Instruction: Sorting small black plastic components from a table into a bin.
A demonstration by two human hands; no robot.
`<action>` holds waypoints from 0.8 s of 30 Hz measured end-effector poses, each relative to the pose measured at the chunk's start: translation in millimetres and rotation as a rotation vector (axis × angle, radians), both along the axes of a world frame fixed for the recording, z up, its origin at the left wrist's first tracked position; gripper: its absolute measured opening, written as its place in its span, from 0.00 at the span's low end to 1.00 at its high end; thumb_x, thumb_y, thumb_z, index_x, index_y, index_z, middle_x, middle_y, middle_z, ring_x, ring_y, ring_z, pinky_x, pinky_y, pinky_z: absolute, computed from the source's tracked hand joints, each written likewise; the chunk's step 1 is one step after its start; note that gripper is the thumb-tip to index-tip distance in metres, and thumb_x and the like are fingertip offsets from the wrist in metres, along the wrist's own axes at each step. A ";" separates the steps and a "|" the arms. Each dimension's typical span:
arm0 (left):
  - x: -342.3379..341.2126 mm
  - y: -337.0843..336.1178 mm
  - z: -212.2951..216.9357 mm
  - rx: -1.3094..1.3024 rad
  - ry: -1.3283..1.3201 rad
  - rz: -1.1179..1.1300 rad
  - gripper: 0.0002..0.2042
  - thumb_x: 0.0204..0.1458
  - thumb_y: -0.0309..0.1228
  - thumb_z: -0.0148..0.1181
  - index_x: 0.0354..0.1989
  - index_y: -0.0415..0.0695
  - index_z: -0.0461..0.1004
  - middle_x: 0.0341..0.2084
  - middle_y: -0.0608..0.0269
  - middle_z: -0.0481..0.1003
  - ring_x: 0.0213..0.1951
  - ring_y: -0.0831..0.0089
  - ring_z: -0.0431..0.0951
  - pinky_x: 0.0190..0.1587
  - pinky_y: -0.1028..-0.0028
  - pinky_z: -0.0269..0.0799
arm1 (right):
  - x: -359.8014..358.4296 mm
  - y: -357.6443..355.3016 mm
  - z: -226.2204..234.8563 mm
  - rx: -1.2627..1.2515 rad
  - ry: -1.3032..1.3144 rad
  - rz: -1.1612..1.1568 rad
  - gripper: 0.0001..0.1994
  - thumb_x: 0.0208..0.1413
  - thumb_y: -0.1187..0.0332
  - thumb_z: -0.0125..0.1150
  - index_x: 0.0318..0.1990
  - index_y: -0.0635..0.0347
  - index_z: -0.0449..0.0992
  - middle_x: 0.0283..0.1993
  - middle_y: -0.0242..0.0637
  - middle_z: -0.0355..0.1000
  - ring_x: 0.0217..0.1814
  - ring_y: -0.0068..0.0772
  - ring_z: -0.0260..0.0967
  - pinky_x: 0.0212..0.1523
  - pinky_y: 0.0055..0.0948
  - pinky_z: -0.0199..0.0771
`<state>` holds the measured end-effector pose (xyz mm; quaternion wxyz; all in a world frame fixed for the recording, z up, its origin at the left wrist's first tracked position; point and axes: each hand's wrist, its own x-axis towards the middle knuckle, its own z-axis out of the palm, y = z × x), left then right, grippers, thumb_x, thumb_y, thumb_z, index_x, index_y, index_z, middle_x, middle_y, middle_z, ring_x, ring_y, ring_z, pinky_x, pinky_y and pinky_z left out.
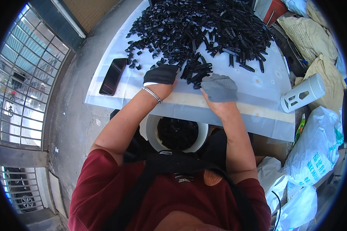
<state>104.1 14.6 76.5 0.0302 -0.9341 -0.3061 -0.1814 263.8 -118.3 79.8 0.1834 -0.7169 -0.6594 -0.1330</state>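
A big heap of small black plastic pieces [169,27] covers the far part of the table. Short bracket-like pieces lie mostly on its left side, and longer clip-like strips [241,54] on its right. A smaller cluster of strips [194,69] reaches toward me, between my hands. My left hand [160,77], in a black glove with a bracelet at the wrist, is closed at the left of this cluster. At its right, my right hand [219,88], in a grey glove, is curled shut beside a black piece. My fingertips are mostly hidden, so whatever they hold does not show.
A white bucket [151,133] with black pieces inside stands below the table's near edge. On the white table cover [254,92], a phone [113,77] lies at left and a white slotted cylinder [303,93] at right. Plastic bags [314,148] and sacks crowd the right side.
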 end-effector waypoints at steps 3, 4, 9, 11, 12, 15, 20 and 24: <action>4.3 6.1 -9.2 -0.065 0.112 0.054 0.14 0.43 0.32 0.53 0.40 0.45 0.71 0.31 0.54 0.72 0.33 0.59 0.74 0.35 0.65 0.70 | -5.3 -4.4 1.8 -0.138 0.030 -0.023 0.10 0.49 0.65 0.53 0.36 0.60 0.74 0.38 0.43 0.70 0.40 0.46 0.66 0.43 0.38 0.65; 3.6 5.8 -11.0 -0.052 0.090 0.050 0.13 0.43 0.32 0.52 0.39 0.45 0.71 0.31 0.54 0.73 0.33 0.59 0.74 0.35 0.65 0.70 | -4.6 -5.8 -1.3 -0.127 0.024 -0.010 0.10 0.50 0.65 0.53 0.36 0.61 0.74 0.37 0.43 0.70 0.40 0.46 0.65 0.43 0.38 0.65; -4.5 8.3 -14.5 -0.017 -0.028 -0.037 0.12 0.42 0.30 0.51 0.37 0.44 0.73 0.31 0.53 0.73 0.33 0.59 0.74 0.36 0.65 0.70 | -5.5 -12.0 -11.7 0.035 0.203 0.057 0.11 0.52 0.65 0.52 0.38 0.62 0.72 0.36 0.44 0.70 0.38 0.46 0.65 0.40 0.38 0.64; -10.6 8.0 -13.8 -0.103 -0.217 -0.019 0.11 0.42 0.31 0.53 0.35 0.43 0.73 0.29 0.51 0.73 0.32 0.58 0.73 0.36 0.65 0.69 | -11.9 -14.1 -10.6 0.034 0.338 0.047 0.11 0.52 0.65 0.51 0.39 0.62 0.71 0.35 0.44 0.70 0.37 0.46 0.65 0.39 0.38 0.64; -14.0 6.2 -11.9 -0.102 -0.216 -0.020 0.11 0.42 0.31 0.53 0.35 0.43 0.73 0.29 0.51 0.73 0.32 0.58 0.73 0.36 0.65 0.69 | -14.7 -14.5 -11.8 0.093 0.371 0.109 0.11 0.52 0.66 0.51 0.39 0.62 0.70 0.35 0.44 0.70 0.36 0.46 0.65 0.38 0.38 0.64; -20.8 -3.0 -7.0 -0.458 -0.317 0.045 0.10 0.41 0.33 0.54 0.29 0.41 0.72 0.30 0.52 0.73 0.32 0.57 0.73 0.37 0.64 0.69 | -25.0 -15.4 -15.4 0.166 0.409 0.226 0.10 0.53 0.66 0.51 0.40 0.61 0.70 0.34 0.43 0.70 0.36 0.46 0.65 0.38 0.38 0.64; -12.1 -9.7 -19.6 -0.191 -0.159 0.026 0.10 0.41 0.32 0.55 0.32 0.41 0.73 0.27 0.51 0.73 0.31 0.56 0.73 0.36 0.65 0.69 | -29.7 -12.8 -25.1 0.134 0.296 0.254 0.10 0.53 0.66 0.51 0.41 0.61 0.69 0.33 0.43 0.70 0.35 0.45 0.66 0.37 0.37 0.65; -14.2 -9.9 -19.4 -0.168 -0.186 -0.026 0.12 0.41 0.27 0.52 0.35 0.40 0.72 0.29 0.51 0.73 0.31 0.55 0.74 0.36 0.66 0.70 | -24.9 -12.6 -24.6 0.142 0.339 0.259 0.10 0.52 0.66 0.52 0.40 0.60 0.70 0.33 0.43 0.69 0.34 0.44 0.66 0.36 0.36 0.65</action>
